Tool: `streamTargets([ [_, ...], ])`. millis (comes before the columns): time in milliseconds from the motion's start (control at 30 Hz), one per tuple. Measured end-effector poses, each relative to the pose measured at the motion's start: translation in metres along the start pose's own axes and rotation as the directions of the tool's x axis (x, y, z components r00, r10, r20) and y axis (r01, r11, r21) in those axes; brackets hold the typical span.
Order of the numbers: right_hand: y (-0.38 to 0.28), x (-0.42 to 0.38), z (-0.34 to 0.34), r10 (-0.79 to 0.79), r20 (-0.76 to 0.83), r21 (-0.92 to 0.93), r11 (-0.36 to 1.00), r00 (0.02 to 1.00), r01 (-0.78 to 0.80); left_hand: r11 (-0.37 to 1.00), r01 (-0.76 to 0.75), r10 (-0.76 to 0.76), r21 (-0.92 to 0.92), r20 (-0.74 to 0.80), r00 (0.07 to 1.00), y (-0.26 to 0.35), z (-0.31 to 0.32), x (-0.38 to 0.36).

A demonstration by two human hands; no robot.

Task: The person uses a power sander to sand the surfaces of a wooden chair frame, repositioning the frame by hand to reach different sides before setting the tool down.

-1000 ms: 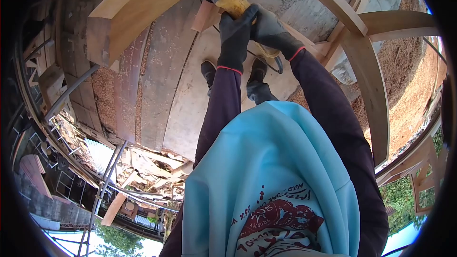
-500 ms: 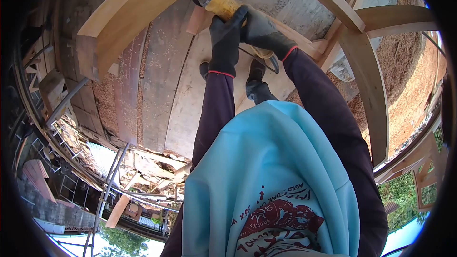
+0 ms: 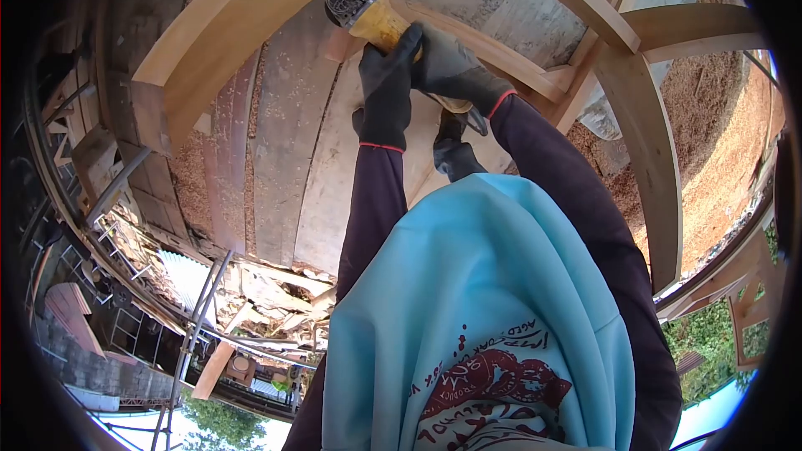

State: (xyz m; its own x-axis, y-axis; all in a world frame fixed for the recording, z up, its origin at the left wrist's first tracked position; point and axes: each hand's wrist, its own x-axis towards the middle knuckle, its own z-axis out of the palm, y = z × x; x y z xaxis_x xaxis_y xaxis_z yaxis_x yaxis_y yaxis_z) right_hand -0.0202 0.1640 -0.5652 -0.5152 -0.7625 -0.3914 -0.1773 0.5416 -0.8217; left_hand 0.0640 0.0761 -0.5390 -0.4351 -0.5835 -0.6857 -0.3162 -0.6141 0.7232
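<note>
A yellow angle grinder (image 3: 381, 25) with a dark, dusty metal head is near the top middle. My left hand (image 3: 388, 75), in a black glove with a red cuff edge, is closed around its body close to the head. Just behind it, my right hand (image 3: 455, 67), gloved alike and dusty, wraps the rear of the grinder. Its cord hangs below the right hand. The grinder's head is beside a curved wooden beam (image 3: 242, 12), partly overlapping its lower edge; contact cannot be made out.
Several curved timbers meet in a joined frame (image 3: 631, 75) on the right. Boards (image 3: 284, 134) strewn with sawdust lie under my feet. A sawdust heap (image 3: 710, 175) spreads at right. Metal scaffold poles (image 3: 196, 309) and scrap wood (image 3: 288, 301) are at lower left.
Both hands and the grinder have shifted slightly left and down, toward my body. More of the grinder's round head shows now. The grip looks the same.
</note>
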Motion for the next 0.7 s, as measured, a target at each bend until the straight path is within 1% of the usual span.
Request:
streamTargets([
  [33, 0.008, 0.009, -0.003, -0.044, -0.018, 0.005, 0.999, 0.999, 0.044, 0.998, -0.016, 0.019, -0.059, 0.049, 0.999, 0.003, 0.008, 0.006],
  [133, 0.008, 0.019, -0.016, -0.022, -0.044, -0.045, 0.999, 0.999, 0.020, 0.994, -0.050, 0.059, -0.099, 0.088, 0.994, 0.013, 0.020, 0.012],
  [200, 0.000, 0.010, -0.015, -0.017, -0.033, -0.018, 1.000, 0.999, 0.017, 0.994, -0.049, 0.057, -0.094, 0.086, 0.995, 0.005, 0.015, 0.009],
  [267, -0.004, -0.006, -0.002, -0.010, 0.008, 0.010, 1.000, 1.000, 0.010, 0.999, 0.018, -0.018, -0.028, -0.010, 1.000, 0.000, 0.002, -0.010],
  [300, -0.011, -0.011, 0.003, -0.019, 0.036, 0.022, 1.000, 0.999, 0.019, 1.000, 0.017, -0.017, -0.025, -0.003, 1.000, -0.006, -0.006, -0.018],
  [333, -0.016, -0.023, 0.006, -0.067, 0.017, 0.070, 0.995, 0.998, 0.065, 0.998, 0.003, -0.005, -0.055, -0.033, 0.999, -0.013, -0.016, -0.026],
  [400, -0.014, -0.027, 0.020, -0.050, 0.073, 0.034, 0.998, 0.996, 0.047, 0.997, -0.007, 0.002, -0.074, -0.075, 0.997, -0.014, -0.024, -0.032],
  [433, -0.010, -0.026, 0.024, -0.049, 0.076, 0.043, 0.998, 0.996, 0.046, 0.999, -0.009, 0.005, -0.052, -0.077, 0.997, -0.015, -0.027, -0.031],
  [500, -0.011, -0.019, 0.018, -0.035, 0.030, 0.074, 0.997, 0.999, 0.033, 0.999, -0.013, 0.010, -0.032, -0.079, 0.997, -0.006, -0.020, -0.025],
  [600, -0.001, 0.007, -0.001, -0.007, 0.028, 0.035, 0.999, 1.000, 0.007, 1.000, -0.006, 0.006, -0.014, -0.037, 0.999, 0.006, 0.003, -0.002],
  [633, 0.000, 0.012, -0.008, -0.008, 0.030, 0.026, 1.000, 1.000, 0.007, 0.999, -0.015, 0.016, -0.033, 0.020, 1.000, 0.008, 0.008, 0.008],
  [667, -0.001, 0.017, -0.014, -0.006, -0.011, 0.022, 1.000, 1.000, 0.007, 0.999, -0.024, 0.027, -0.049, 0.073, 0.997, 0.009, 0.011, 0.014],
  [700, -0.004, 0.018, -0.015, -0.004, -0.052, 0.023, 1.000, 0.999, 0.005, 0.998, -0.040, 0.043, -0.040, 0.081, 0.996, 0.010, 0.011, 0.016],
])
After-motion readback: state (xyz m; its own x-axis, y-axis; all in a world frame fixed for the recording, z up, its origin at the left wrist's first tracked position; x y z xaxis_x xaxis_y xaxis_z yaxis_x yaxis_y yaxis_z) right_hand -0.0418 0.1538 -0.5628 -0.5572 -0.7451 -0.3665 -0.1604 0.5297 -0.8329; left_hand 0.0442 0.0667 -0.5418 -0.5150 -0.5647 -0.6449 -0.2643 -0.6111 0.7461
